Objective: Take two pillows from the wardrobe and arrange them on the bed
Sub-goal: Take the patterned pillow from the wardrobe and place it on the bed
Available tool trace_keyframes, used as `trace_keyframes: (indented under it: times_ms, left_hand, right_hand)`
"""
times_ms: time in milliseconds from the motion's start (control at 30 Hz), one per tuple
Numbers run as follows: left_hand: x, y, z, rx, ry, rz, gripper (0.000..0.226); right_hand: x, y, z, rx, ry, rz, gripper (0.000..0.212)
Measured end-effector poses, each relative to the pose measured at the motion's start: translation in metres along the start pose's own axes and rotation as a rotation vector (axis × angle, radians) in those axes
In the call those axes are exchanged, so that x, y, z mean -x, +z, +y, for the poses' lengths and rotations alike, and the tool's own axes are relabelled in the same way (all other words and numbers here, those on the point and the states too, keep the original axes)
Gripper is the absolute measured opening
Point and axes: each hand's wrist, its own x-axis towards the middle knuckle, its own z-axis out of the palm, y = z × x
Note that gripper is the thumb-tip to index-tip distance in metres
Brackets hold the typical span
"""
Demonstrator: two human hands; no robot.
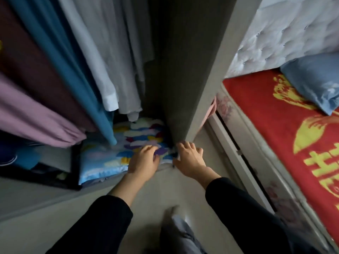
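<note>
Wardrobe [183, 70] floor, both hands on pillow [117, 151]

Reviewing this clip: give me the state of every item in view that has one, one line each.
Colourful pillow: lying on the wardrobe floor under the hanging clothes, not lifted.
Blue pillow: already on the bed, against the headboard.
Left hand: resting on the colourful pillow, fingers curled on it.
Right hand: at the pillow's right corner, grip unclear.
Hanging clothes: hung, draping over the pillow.
Red blanket: spread flat on the bed.
</note>
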Motion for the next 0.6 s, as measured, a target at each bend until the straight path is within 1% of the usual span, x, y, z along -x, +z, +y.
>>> trace_keyframes:
  times_ms: [133,233,300,467,600]
  left_hand:
    - [0.002,-0.008,-0.051,0.007,-0.058,0.013,0.036]
    - [-0.01,-0.004,-0.087,0.006,-0.079,0.024,0.036]
    - [-0.023,0.005,-0.113,0.001,-0.086,0.042,0.036]
    - [-0.071,0.051,-0.192,0.016,-0.069,0.067,0.034]
    - [-0.109,0.113,-0.266,-0.007,-0.059,0.058,0.033]
  right_hand:
    - [-0.021,0.032,-0.044,0.011,-0.04,-0.05,0.051]
    - [-0.044,0.062,-0.066,0.004,-0.055,-0.082,0.047]
    - [-0.067,0.088,-0.076,0.005,-0.067,-0.099,0.048]
    - [-0.138,0.169,-0.087,0.02,-0.076,-0.102,0.055]
    - [-0.196,0.255,-0.082,0.033,-0.059,-0.087,0.056]
